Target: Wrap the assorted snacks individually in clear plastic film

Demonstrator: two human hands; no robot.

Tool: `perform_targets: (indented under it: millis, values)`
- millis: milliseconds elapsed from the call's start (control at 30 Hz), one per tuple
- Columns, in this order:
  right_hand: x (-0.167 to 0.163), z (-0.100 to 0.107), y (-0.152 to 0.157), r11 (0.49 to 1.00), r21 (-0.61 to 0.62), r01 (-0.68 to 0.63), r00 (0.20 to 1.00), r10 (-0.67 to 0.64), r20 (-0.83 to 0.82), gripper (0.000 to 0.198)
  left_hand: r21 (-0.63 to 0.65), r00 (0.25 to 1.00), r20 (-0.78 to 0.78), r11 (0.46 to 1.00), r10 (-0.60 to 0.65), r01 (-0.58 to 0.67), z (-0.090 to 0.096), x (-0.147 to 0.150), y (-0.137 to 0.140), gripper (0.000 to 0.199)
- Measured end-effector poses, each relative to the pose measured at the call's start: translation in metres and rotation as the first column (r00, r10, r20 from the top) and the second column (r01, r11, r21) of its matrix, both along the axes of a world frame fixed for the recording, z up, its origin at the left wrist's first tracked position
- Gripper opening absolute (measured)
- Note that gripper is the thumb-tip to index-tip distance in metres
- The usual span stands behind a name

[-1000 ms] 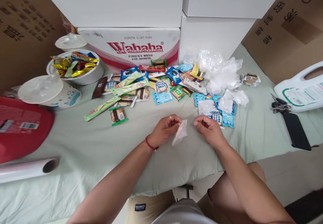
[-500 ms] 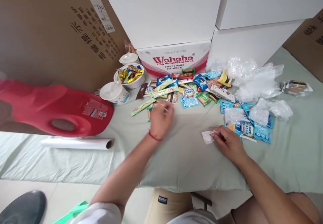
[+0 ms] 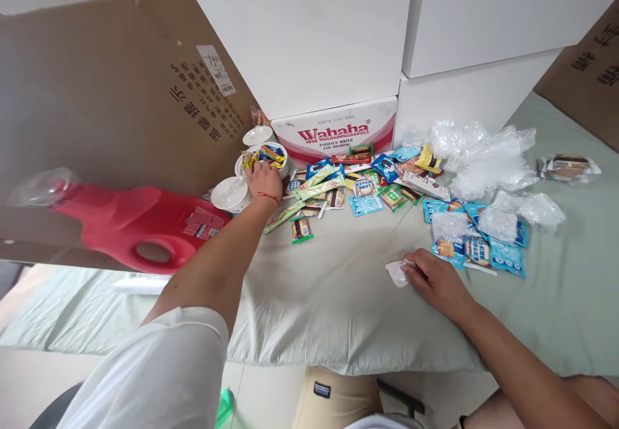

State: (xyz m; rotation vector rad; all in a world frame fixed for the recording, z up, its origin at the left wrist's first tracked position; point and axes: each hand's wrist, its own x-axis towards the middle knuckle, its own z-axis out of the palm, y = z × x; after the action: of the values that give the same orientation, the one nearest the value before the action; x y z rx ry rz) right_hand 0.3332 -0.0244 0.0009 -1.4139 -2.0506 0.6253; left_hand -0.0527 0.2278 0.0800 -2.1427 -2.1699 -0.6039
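Observation:
My left hand (image 3: pixel 264 182) reaches over the white bowl (image 3: pixel 284 172) of wrapped candies (image 3: pixel 271 153), its fingers bent down among the wrappers. Its fingertips are hidden, so I cannot tell whether they grip a candy. My right hand (image 3: pixel 438 280) rests on the cloth at centre right, thumb and fingers pinched on a small, crumpled clear plastic bag (image 3: pixel 397 273). Between the hands and farther back lies a pile of wrapped snacks, among them green stick packets (image 3: pixel 319 188), a blue biscuit packet (image 3: pixel 366 205) and a green-edged biscuit packet (image 3: pixel 302 229).
Two white paper tubs (image 3: pixel 229 195) flank the bowl. A red jug (image 3: pixel 145 226) lies on its side at left, against a cardboard sheet (image 3: pixel 145 80). White boxes (image 3: pixel 309 35) stand behind. Crumpled clear bags (image 3: pixel 493 158) and more blue packets (image 3: pixel 506 256) lie at right.
My left hand has moved from the snack pile leftward and away from me to the candy bowl, uncovering the green-edged biscuit packet. My right hand still pinches the plastic bag. The view has shifted.

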Motion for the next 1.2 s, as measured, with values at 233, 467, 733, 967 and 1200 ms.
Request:
perform_targets:
  millis: [233,467,733,967,1200]
  values:
    - [-0.002,-0.005,-0.001,1.0,0.011,-0.029,0.999,0.028,0.038,0.028,-0.032,0.96,-0.275,0.998,-0.058,0.052,0.029,-0.002,-0.039,0.026]
    - [-0.006,-0.003,-0.002,0.998,-0.025,-0.051,0.987,0.054,0.15,0.032,0.074,0.968,-0.233,0.99,-0.096,0.116,0.09,0.024,-0.11,0.031]
    - [-0.005,0.001,-0.001,0.997,-0.059,-0.058,0.981,0.068,0.184,0.029,0.03,0.319,0.947,0.999,-0.04,0.038,0.087,0.117,-0.071,0.022]
    - [-0.009,-0.001,-0.002,0.997,-0.064,-0.039,0.995,0.044,0.091,0.044,-0.034,-0.088,0.995,0.983,0.05,0.179,0.089,0.148,-0.06,0.033]
    - [0.011,0.013,-0.005,0.993,-0.07,-0.098,0.96,0.075,-0.271,0.068,-0.062,-0.314,0.933,0.938,0.176,0.341,0.072,0.157,-0.146,0.011]
